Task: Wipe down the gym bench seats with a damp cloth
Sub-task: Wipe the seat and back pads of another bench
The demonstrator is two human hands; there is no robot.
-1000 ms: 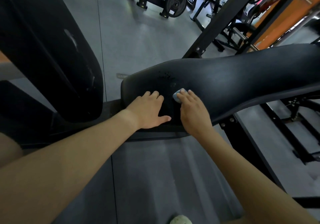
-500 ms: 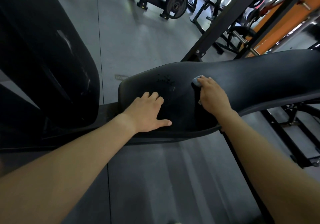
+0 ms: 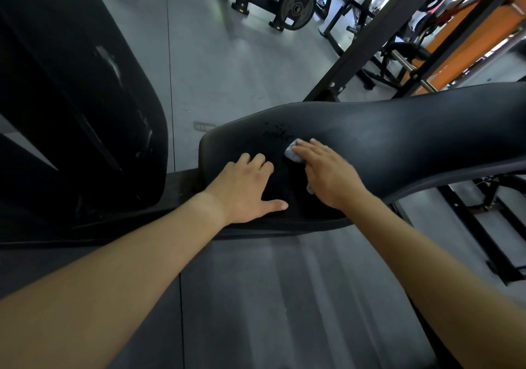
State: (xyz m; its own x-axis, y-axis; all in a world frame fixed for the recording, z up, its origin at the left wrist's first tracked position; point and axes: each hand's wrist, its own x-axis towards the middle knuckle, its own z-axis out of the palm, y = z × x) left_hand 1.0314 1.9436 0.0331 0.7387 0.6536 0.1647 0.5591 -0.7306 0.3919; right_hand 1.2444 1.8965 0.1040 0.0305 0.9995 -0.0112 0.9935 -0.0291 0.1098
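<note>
Head view: pale blue cloth (image 3: 293,152) lies on the black bench seat (image 3: 398,146) near its rounded end, pressed under straight fingers of the right hand (image 3: 330,175); left hand (image 3: 244,190) rests flat beside it (fingers spread). Weight plate (image 3: 297,7) beyond.

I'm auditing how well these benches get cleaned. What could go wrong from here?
1. The cloth is small and mostly hidden under the right hand, so each pass likely covers little; much of the long bench pad could be missed.
2. The speckled patch lies just beyond the cloth and may get skipped.
3. The left hand rests flat on the pad, so that spot may go unwiped.
</note>
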